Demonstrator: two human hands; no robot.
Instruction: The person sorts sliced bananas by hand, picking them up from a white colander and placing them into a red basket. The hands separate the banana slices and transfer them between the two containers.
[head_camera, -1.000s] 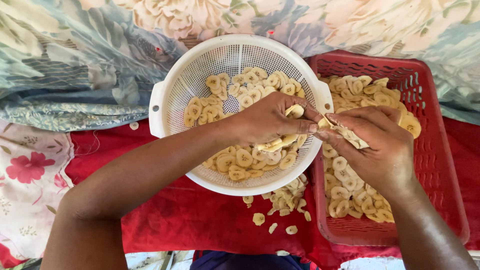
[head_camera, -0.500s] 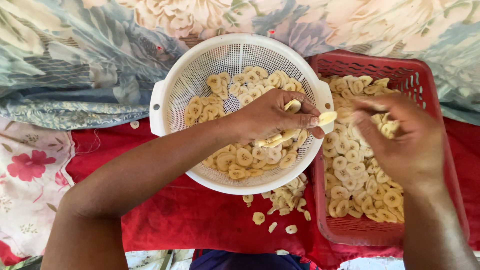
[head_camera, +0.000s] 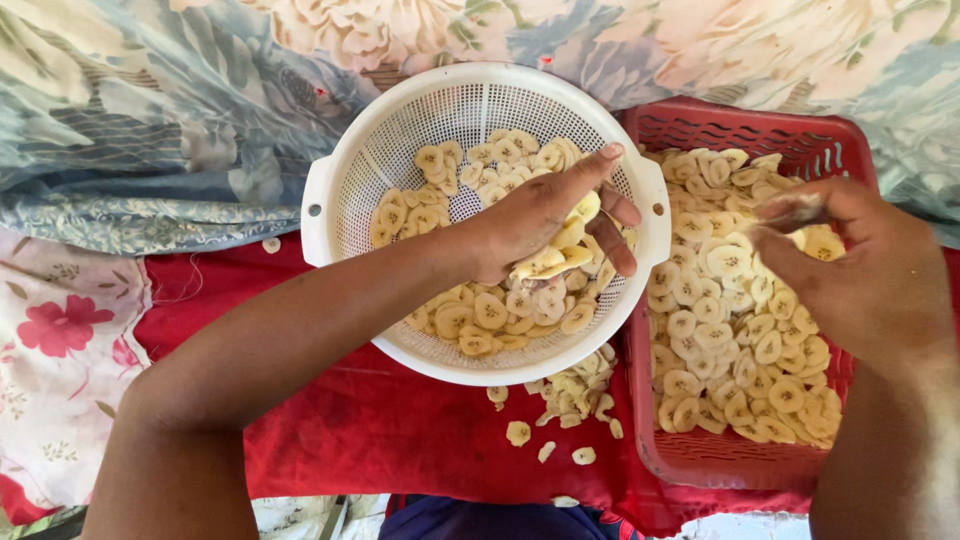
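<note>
Since a moment ago, right hand (head_camera: 860, 270) has drifted further over the red basket (head_camera: 745, 130), fingers pinching a blurred slice. Left hand (head_camera: 545, 215) cups banana slices (head_camera: 550, 262) over the white colander (head_camera: 400, 120) (sorting seems underway); releasing them gently looks next.

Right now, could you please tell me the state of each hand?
Left hand: closed on banana slices over the white colander.
Right hand: pinching a slice over the red basket.

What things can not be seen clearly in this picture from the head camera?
- Slices under the left hand: the palm covers that part of the white colander.
- The thing in the right hand: blurred by motion, so its shape is unclear.
- Near part of the red basket: hidden by the right forearm.
- Floral cloth: cut off by the top and left edges.
</note>
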